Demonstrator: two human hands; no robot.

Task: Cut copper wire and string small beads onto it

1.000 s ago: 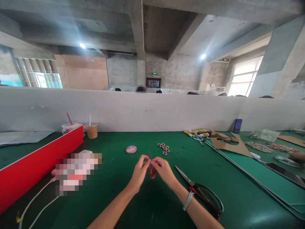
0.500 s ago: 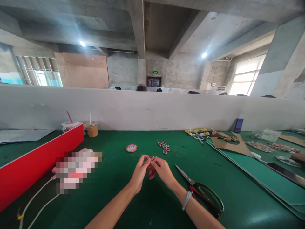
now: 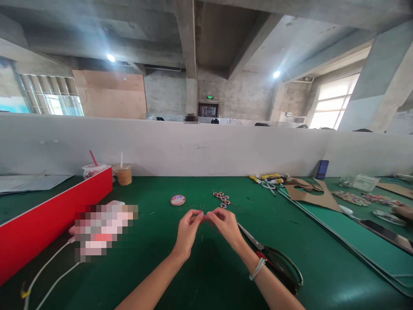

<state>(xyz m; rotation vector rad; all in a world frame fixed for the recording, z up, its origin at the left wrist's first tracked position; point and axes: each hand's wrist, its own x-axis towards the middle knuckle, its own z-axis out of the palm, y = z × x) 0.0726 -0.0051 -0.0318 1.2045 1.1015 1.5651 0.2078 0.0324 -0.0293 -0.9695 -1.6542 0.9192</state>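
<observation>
My left hand (image 3: 187,232) is closed in a pinch over the middle of the table. From its fingertips thin wire-like strands (image 3: 201,207) stick up, and a fine end hangs below. My right hand (image 3: 228,226) pinches close beside it, its fingertips near the left ones; what it grips is too small to make out. Just beyond the hands lies a cluster of small beaded flowers (image 3: 222,198). A round patterned disc (image 3: 177,200) rests to their left. Large scissors (image 3: 258,245) lie beside my right wrist, partly covered by my forearm.
A red divider (image 3: 64,211) and a blurred pink item (image 3: 103,228) with white cables occupy the left. Drink cups (image 3: 124,175) stand near the white partition (image 3: 180,146). On the right are glue tubes (image 3: 270,176), cut cardboard (image 3: 309,194), a green mat (image 3: 348,245) and a phone (image 3: 385,234).
My hands have drawn slightly apart at the fingertips; the right has turned and moved a little right. Thin strands now show above and below the left fingers.
</observation>
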